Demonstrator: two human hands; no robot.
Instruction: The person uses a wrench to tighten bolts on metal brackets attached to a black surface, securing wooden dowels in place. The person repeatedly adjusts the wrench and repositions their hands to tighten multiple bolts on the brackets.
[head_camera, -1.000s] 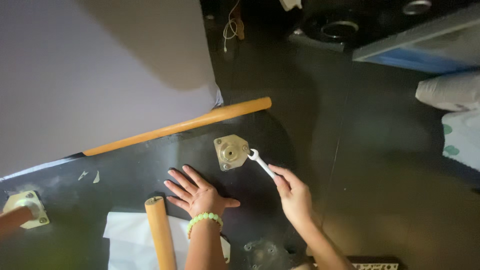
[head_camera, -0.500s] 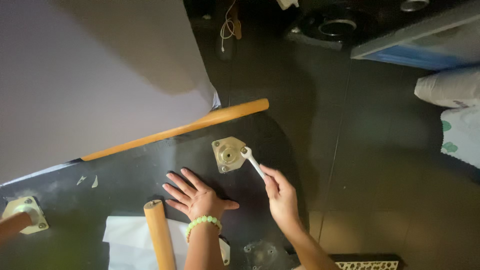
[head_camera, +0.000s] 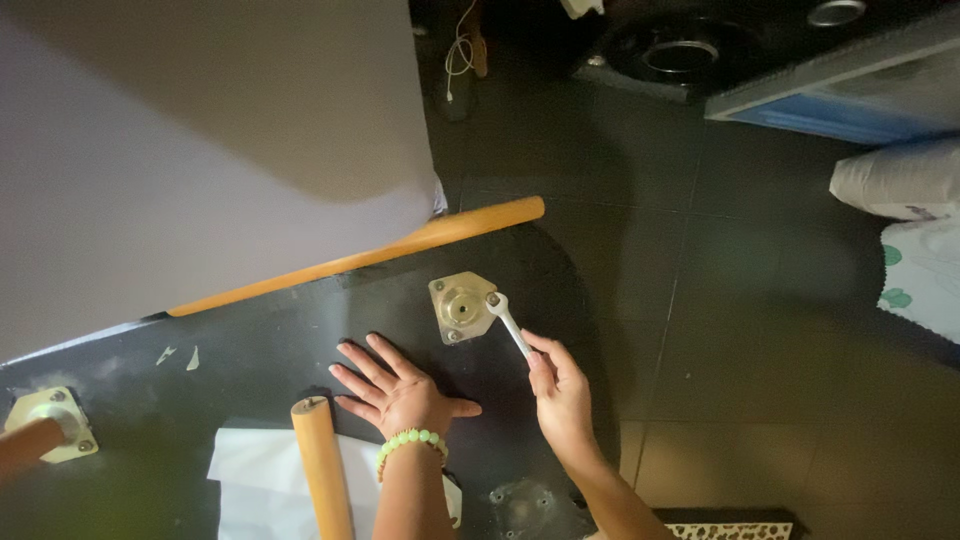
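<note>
My right hand (head_camera: 560, 392) grips the handle of a small silver wrench (head_camera: 508, 322). The wrench head sits on a bolt at the right corner of a metal mounting plate (head_camera: 460, 306), which is fixed to a black panel (head_camera: 270, 340). My left hand (head_camera: 395, 388) lies flat on the panel, fingers spread, just below and left of the plate. A green bead bracelet (head_camera: 410, 444) circles that wrist. A loose wooden leg (head_camera: 322, 468) lies next to my left forearm.
Another wooden leg (head_camera: 370, 254) lies along the panel's far edge. A second plate (head_camera: 52, 422) with a leg attached is at the left. White paper (head_camera: 262, 484) lies near me. Dark tiled floor (head_camera: 740, 330), a cushion (head_camera: 900, 178) and patterned cloth (head_camera: 922, 276) are to the right.
My right hand has swung the wrench toward the plate, and its head now sits on the plate's right corner bolt. My left hand has stayed flat on the panel.
</note>
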